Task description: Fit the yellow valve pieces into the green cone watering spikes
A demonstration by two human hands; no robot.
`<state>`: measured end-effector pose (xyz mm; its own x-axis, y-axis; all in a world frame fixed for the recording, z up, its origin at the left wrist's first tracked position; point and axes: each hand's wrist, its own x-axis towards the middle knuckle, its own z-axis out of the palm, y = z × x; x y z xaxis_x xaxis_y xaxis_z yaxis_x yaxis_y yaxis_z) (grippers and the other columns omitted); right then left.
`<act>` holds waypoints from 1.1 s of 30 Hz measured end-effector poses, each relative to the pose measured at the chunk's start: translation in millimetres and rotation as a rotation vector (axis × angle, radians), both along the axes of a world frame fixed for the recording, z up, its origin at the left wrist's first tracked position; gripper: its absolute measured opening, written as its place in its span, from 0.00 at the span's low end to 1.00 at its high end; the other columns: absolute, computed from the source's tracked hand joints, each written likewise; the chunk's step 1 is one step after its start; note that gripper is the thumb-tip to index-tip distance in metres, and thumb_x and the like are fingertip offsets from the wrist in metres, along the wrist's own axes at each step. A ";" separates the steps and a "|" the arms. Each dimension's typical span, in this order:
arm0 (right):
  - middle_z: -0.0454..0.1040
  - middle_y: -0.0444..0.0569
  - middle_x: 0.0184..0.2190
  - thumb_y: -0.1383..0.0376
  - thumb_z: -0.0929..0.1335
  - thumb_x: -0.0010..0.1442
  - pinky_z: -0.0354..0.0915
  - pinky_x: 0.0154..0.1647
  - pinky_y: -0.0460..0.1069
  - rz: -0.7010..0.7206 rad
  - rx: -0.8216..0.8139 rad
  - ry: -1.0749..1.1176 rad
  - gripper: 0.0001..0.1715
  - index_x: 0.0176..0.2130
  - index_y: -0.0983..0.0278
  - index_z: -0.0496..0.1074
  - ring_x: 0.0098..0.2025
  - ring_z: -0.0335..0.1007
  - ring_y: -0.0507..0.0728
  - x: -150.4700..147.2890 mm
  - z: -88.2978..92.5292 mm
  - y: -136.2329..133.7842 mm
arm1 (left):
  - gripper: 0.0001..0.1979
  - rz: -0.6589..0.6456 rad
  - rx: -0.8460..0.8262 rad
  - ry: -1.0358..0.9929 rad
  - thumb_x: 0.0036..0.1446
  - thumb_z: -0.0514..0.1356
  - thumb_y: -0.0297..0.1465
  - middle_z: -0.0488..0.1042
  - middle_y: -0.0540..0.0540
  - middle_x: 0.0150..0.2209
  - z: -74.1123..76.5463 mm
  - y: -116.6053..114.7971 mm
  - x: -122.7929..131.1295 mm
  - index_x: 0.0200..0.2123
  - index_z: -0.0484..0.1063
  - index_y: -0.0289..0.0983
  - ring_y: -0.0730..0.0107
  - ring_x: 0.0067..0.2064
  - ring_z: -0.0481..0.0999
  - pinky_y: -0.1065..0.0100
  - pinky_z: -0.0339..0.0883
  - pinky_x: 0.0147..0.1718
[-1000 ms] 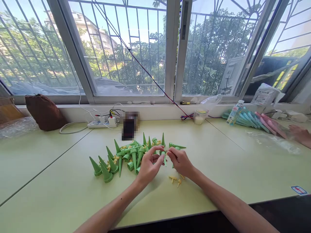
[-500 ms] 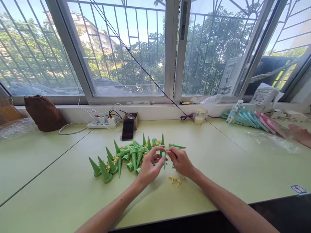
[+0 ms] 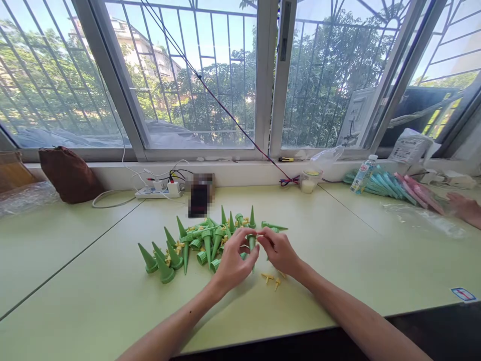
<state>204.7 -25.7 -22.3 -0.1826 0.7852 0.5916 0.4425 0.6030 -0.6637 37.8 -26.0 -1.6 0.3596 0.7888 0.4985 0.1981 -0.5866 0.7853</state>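
My left hand is closed around a green plastic watering spike, which points downward between thumb and fingers. At the top of that spike, my right hand is pinched, its fingertips touching or almost touching the left fingers. Whatever the right fingertips hold is hidden. Just beyond and to the left lies a heap of green spikes and ribbed caps, with small yellow fittings mixed in. Several spikes stand point-up at its left end. Loose yellow T-shaped valves rest on the table below my right hand.
Along the window sill are a brown bag, a power strip with cables, a blurred dark object and a lidded cup. A bottle and teal and pink packets lie right, near another person's hand.
My right fingertips have moved in against the top of the spike and meet my left fingers. The held spike has shifted slightly left and lower. The heap is unchanged.
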 end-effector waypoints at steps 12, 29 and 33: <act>0.62 0.38 0.18 0.62 0.60 0.70 0.53 0.23 0.45 0.005 -0.009 0.001 0.12 0.42 0.62 0.70 0.19 0.52 0.50 -0.3 -1.3 -0.5 | 0.13 0.069 0.147 0.114 0.61 0.56 0.28 0.68 0.44 0.46 -7.7 3.2 1.5 0.48 0.72 0.42 0.75 0.30 0.69 0.71 0.72 0.31; 0.58 0.37 0.17 0.62 0.59 0.70 0.51 0.22 0.45 0.013 -0.020 -0.003 0.12 0.39 0.62 0.67 0.18 0.49 0.49 0.3 -0.2 -0.5 | 0.12 0.087 0.146 0.126 0.61 0.56 0.26 0.68 0.46 0.44 -5.8 -0.5 4.7 0.48 0.69 0.41 0.74 0.33 0.70 0.71 0.71 0.31; 0.60 0.37 0.18 0.61 0.59 0.70 0.52 0.23 0.45 0.028 -0.027 0.010 0.12 0.38 0.62 0.67 0.18 0.51 0.50 0.2 0.4 -1.7 | 0.13 0.080 0.146 0.137 0.60 0.56 0.26 0.68 0.47 0.44 -7.3 0.4 4.5 0.48 0.69 0.41 0.75 0.32 0.70 0.71 0.70 0.31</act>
